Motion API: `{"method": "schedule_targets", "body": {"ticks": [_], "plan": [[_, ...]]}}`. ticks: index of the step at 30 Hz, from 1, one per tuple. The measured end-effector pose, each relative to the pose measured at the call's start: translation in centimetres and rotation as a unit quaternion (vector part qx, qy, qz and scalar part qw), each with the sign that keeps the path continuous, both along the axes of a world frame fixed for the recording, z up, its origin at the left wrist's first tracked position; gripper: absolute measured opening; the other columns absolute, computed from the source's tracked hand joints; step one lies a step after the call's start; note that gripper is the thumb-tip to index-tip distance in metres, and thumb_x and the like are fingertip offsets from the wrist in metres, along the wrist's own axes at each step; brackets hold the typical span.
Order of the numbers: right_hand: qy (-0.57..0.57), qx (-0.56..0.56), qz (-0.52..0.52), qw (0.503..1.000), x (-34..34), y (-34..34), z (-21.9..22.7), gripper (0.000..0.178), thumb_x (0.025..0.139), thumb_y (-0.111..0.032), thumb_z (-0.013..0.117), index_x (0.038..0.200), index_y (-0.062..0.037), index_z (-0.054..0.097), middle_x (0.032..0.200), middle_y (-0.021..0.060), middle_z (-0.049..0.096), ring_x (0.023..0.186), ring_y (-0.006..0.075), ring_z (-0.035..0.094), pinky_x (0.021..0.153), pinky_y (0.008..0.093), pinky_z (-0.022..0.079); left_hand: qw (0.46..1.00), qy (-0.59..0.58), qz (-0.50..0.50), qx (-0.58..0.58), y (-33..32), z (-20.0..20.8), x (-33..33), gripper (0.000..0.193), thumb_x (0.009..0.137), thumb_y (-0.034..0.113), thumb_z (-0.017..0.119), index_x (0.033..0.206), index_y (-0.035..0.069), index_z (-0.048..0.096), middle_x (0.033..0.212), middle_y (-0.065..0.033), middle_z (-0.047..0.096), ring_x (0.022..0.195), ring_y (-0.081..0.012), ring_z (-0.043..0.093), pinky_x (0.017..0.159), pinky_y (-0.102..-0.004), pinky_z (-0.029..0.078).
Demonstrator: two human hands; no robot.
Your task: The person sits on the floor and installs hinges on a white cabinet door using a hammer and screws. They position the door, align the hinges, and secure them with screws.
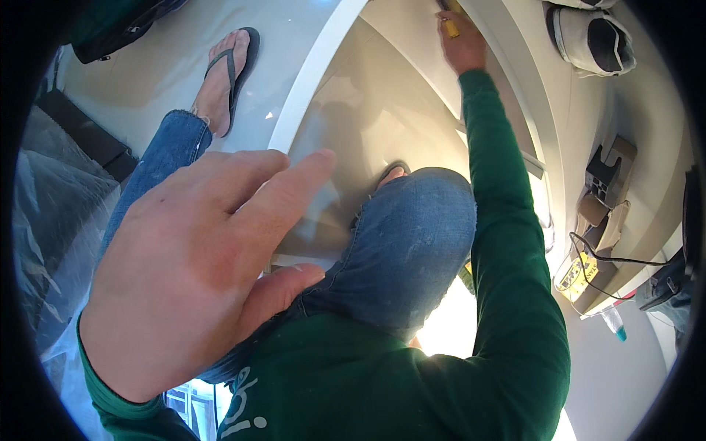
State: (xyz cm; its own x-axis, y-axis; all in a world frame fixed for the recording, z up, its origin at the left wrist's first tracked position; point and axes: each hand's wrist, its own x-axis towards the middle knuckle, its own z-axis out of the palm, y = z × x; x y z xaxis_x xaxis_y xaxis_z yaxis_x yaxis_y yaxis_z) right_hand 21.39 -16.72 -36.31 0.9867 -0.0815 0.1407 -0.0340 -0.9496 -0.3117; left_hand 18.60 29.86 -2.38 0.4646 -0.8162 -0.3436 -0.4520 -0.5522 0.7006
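Note:
My left hand (195, 257) is raised large in the foreground, its fingers and thumb apart and nothing visible between them. Behind its fingertips runs the white upright edge (312, 77) of a furniture frame; whether they touch it, I cannot tell. My right arm reaches far forward into the frame. At its end my right hand (466, 50) is closed around a small tool with a yellow handle (450, 28). The tool's working end is hard to make out, close to the inner panel (419, 37).
My bent knee (412, 242) is inside the frame; my other foot, in a flip-flop (239, 70), stands outside it. To the right, a white shelf carries shoes (592, 40), a dark bracket-like piece (612, 173), a yellow box (577, 275) and a loose black cable (618, 259). Clear plastic sheeting (59, 228) lies left.

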Motion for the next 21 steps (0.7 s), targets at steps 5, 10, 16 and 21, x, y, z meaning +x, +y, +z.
{"method": "schedule_targets", "body": {"ticks": [5,10,16,21], "plan": [[0.141,0.249,0.122,0.95,-8.8,10.2,9.7,0.021,0.099,-0.017,0.072,0.116,-0.0069,0.075,0.117,0.0148,0.078,0.105,0.0393,0.073,0.096,0.0402,0.057,1.0,0.004,0.0,0.001,0.7,0.4,0.1,0.075,0.079,0.019,0.087,0.147,0.005,0.059,0.128,-0.0212,0.068,0.108,-0.0447,0.067,0.091,-0.0483,0.058],[-0.002,0.077,-0.072,0.994,-8.5,4.9,11.0,0.017,0.1,-0.016,0.071,0.114,-0.0099,0.076,0.115,0.0172,0.077,0.107,0.0409,0.073,0.096,0.0424,0.057,1.0,-0.018,0.003,-0.01,1.4,-0.2,-0.6,0.069,0.083,0.02,0.086,0.145,0.003,0.059,0.127,-0.0228,0.067,0.106,-0.0449,0.066,0.091,-0.0477,0.056],[0.215,0.264,0.043,0.939,-15.9,7.9,11.3,0.02,0.102,-0.016,0.069,0.12,-0.0091,0.077,0.119,0.0095,0.077,0.104,0.0272,0.073,0.096,0.0393,0.056,0.988,-0.116,-0.019,0.101,2.1,-1.6,-0.3,0.053,0.092,0.026,0.08,0.135,0.0,0.062,0.12,-0.0266,0.07,0.107,-0.0463,0.067,0.09,-0.0499,0.055],[0.203,0.385,-0.176,0.883,-25.8,7.4,18.6,0.024,0.103,-0.022,0.071,0.12,-0.0073,0.078,0.115,0.0053,0.077,0.102,0.0199,0.07,0.093,0.0354,0.056,0.919,-0.06,-0.2,0.336,0.0,-3.1,-1.6,0.056,0.097,0.042,0.075,0.128,-0.004,0.068,0.113,-0.0317,0.072,0.104,-0.047,0.07,0.092,-0.0514,0.056]]}}
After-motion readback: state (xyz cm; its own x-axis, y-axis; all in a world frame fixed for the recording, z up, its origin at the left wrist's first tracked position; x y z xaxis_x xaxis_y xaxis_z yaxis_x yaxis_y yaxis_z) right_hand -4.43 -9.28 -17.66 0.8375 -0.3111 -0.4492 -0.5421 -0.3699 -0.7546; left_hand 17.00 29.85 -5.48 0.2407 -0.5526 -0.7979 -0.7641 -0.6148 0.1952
